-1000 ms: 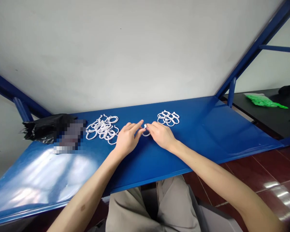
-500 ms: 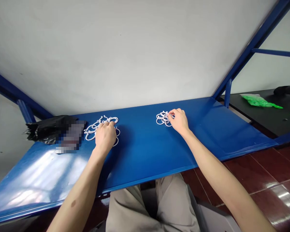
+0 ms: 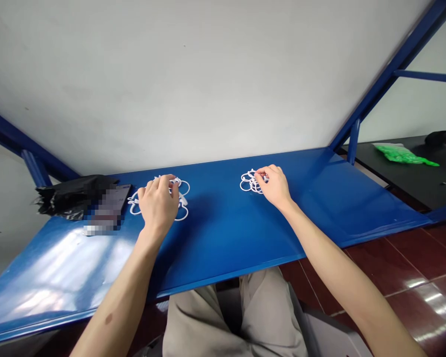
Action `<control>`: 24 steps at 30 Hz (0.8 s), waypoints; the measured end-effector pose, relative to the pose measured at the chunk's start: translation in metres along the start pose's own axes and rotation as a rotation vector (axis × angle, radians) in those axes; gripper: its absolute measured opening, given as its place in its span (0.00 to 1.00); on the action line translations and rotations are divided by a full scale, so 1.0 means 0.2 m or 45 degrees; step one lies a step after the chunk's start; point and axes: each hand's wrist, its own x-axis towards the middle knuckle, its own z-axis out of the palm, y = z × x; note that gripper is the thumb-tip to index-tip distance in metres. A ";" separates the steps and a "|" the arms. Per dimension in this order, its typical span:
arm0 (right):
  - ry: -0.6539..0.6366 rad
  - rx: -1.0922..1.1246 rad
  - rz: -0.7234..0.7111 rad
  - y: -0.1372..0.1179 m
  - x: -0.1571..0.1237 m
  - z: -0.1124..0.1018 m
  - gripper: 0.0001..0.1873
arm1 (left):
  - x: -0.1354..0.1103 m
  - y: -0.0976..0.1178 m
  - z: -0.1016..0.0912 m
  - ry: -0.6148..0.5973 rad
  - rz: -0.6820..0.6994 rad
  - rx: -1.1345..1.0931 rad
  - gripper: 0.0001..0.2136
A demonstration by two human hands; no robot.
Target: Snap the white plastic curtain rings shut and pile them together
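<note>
On the left, my left hand [image 3: 159, 201] hovers over a loose heap of white looped rings with small tabs [image 3: 182, 213]. Its thumb stands apart from the fingers, and the palm hides the middle of the heap. Farther right, my right hand [image 3: 274, 186] is at a smaller cluster of the same white rings [image 3: 246, 185]. There the thumb and forefinger pinch together at the cluster's right side, on what looks like one ring. Both groups lie on the blue table [image 3: 215, 233].
A crumpled black plastic bag [image 3: 65, 196] and a dark flat pixelated item [image 3: 109, 203] lie at the left. Behind the table rises a pale wall [image 3: 208, 89], with blue slanted posts on both sides. A black table at right holds a bag of green pieces [image 3: 399, 152].
My left hand has lifted slightly and its thumb has spread; the rings under it have shifted. My right hand stays nearly in place, while rings in its cluster lie a little differently.
</note>
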 end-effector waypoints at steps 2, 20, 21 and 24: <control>0.002 0.039 -0.062 -0.03 -0.02 0.01 0.07 | 0.00 0.01 0.01 0.042 0.039 -0.070 0.11; -0.584 0.377 -0.157 -0.38 -0.22 0.12 0.08 | -0.14 0.26 0.04 -0.580 -0.123 -1.253 0.13; -0.572 0.437 -0.118 -0.38 -0.21 0.12 0.08 | -0.14 0.26 0.05 -0.603 -0.166 -1.281 0.14; -0.551 0.661 0.056 -0.35 -0.19 0.12 0.10 | -0.14 0.24 0.07 -0.608 -0.223 -1.221 0.15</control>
